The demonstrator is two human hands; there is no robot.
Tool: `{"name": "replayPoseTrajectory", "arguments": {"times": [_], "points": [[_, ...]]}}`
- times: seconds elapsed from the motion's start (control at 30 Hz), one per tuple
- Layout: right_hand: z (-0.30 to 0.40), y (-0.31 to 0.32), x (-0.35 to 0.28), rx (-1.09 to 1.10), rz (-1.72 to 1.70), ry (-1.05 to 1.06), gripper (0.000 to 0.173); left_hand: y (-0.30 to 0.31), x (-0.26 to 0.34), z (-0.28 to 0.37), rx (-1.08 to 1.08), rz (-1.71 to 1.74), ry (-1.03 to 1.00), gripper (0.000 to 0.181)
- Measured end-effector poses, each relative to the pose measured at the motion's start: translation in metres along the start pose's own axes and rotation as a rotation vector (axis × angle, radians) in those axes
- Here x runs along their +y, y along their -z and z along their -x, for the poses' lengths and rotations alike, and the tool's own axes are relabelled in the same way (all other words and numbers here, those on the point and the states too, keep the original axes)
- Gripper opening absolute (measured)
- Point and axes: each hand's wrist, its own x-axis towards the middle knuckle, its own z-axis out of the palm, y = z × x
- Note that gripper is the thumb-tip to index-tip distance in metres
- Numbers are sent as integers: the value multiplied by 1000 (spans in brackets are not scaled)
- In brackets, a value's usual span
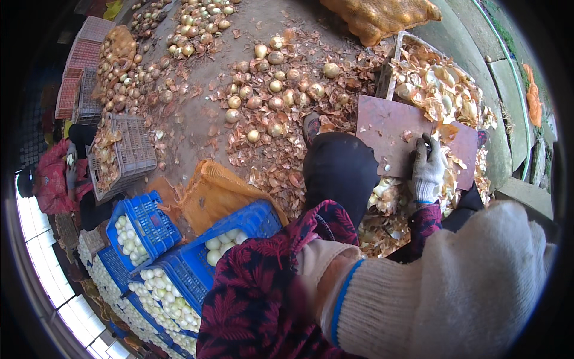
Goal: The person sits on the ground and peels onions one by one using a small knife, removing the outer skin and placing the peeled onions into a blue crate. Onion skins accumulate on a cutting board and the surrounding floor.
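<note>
My left hand (484,278), in a white knit glove with a blue-edged cuff, is raised close to the camera at the lower right. Its fingers are blurred at the picture's rim, so what they hold is hidden. Below it, my right hand (428,168), also gloved, rests over a reddish-brown board (390,134) lying by my knees. Its fingertips look dark, and I cannot tell whether they grip a small dark object. Loose onion skins (448,134) lie against that hand and over the board's right part. A small onion scrap (406,135) sits on the board.
A crate (395,67) heaped with skins stands beyond the board. Unpeeled onions (276,103) and skins cover the ground ahead. At left are blue crates (193,269) of peeled onions, an orange mesh sack (215,193), a grey crate (134,143) and a seated person (58,179).
</note>
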Motion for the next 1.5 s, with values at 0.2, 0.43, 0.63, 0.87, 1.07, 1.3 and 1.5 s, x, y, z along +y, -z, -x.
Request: {"name": "replayPoseTrajectory", "arguments": {"times": [0.2, 0.43, 0.63, 0.87, 1.07, 1.3, 1.5], "points": [[3, 0, -5, 32, -18, 14, 30, -27, 2, -17, -84, 73, -40, 26], [4, 5, -5, 23, 48, 50, 30, -53, 5, -36, -149, 146, -99, 23], [5, 7, -12, 2, 94, 4, 32, -49, -4, -25, -145, 132, -65, 21], [6, -3, -4, -7, -125, -72, 32, -29, -22, -8, -101, 48, 31, 21], [5, -9, 20, 38, -33, -13, 35, 67, -77, 62, 351, -57, 413, 22], [5, 0, -2, 59, 76, 35, 34, 125, -187, 313, 888, -166, 1460, 33], [2, 0, 0, -3, 71, -27, 37, 102, -265, 509, 869, -372, 1796, 37]]}}
